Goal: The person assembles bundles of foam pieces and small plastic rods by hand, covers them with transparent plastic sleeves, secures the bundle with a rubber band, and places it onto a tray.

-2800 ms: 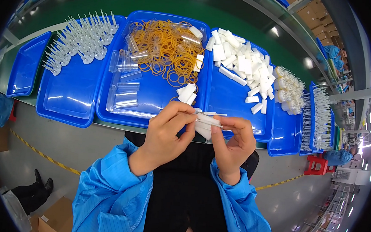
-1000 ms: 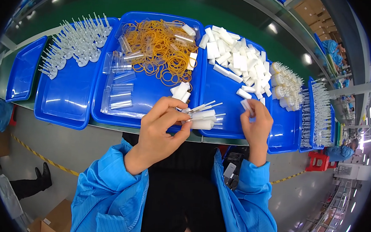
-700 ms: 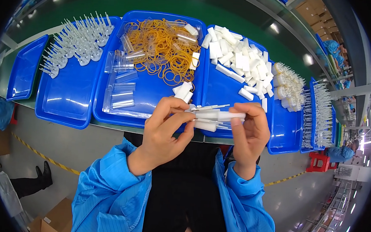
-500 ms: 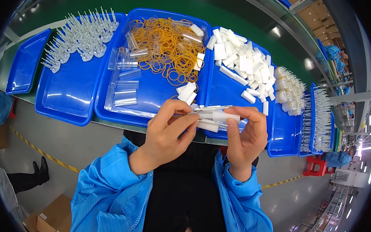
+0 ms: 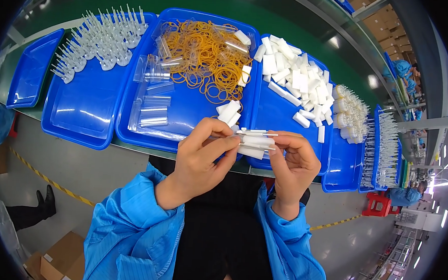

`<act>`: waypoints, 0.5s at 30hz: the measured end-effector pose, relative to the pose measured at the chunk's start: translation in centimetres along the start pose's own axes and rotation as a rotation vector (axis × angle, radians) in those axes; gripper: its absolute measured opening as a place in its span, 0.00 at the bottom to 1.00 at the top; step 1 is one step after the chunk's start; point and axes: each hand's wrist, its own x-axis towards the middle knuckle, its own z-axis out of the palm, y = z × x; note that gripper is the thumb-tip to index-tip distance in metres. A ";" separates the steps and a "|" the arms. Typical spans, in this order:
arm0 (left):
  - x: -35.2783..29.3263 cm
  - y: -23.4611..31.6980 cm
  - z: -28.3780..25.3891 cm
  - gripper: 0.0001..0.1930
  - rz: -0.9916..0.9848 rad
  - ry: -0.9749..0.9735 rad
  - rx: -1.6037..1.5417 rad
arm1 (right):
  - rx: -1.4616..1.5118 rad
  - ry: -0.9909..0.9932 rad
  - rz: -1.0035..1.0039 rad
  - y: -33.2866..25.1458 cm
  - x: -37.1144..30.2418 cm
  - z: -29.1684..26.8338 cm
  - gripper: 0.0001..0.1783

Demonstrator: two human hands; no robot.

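Observation:
In front of my body, above the trays' near edge, my left hand (image 5: 204, 162) is closed around the base of a pale plastic piece with thin prongs (image 5: 255, 131). The prongs point right, and the fingers cover most of its base. Among the prongs lie white foam blocks (image 5: 257, 140), one above another. My right hand (image 5: 296, 167) meets them from the other side, thumb and forefinger pinching at the right end of the upper block and the prong tips. How much of the block it grips is partly hidden.
A blue tray (image 5: 177, 143) ahead holds yellow rubber bands (image 5: 208, 57) and clear plastic sleeves (image 5: 154, 112). More white foam blocks (image 5: 299, 80) fill the tray to its right. Pronged pieces (image 5: 104, 37) stand at far left; filled ones (image 5: 351, 114) stand at right.
The upper foam block has shifted left, deeper between the prongs. My right fingers have moved left with it, and prong tips now show near the thumb.

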 end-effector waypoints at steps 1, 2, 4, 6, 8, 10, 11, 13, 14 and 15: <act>-0.1 0.0 0.0 0.11 -0.018 -0.003 -0.013 | 0.055 0.024 0.028 0.1 0.0 0.0 0.11; -0.1 0.0 0.1 0.11 -0.019 -0.002 -0.013 | 0.110 0.047 0.057 0.1 0.0 0.1 0.10; -0.2 0.0 0.2 0.11 0.008 0.013 0.005 | 0.168 0.089 0.097 -0.4 0.1 0.7 0.09; -0.2 -0.1 0.2 0.11 0.009 0.009 0.014 | 0.225 0.131 0.137 -0.4 0.1 0.8 0.09; -0.3 -0.1 0.3 0.11 0.011 0.006 0.023 | 0.219 0.102 0.115 0.0 0.0 0.6 0.09; -0.4 -0.2 0.4 0.11 0.032 0.006 0.038 | 0.193 0.094 0.114 0.0 0.0 0.5 0.09; -0.3 -0.2 0.4 0.11 0.032 0.006 0.039 | 0.166 0.086 0.114 0.1 0.0 0.5 0.09; -0.2 -0.2 0.3 0.11 0.042 -0.002 0.039 | 0.211 0.093 0.120 0.3 0.0 0.5 0.09; -0.2 -0.2 0.3 0.11 0.043 -0.001 0.038 | 0.255 0.100 0.126 0.3 0.1 0.5 0.09; -0.2 -0.3 0.4 0.10 0.049 0.009 0.038 | 0.254 0.101 0.124 0.3 0.0 0.5 0.09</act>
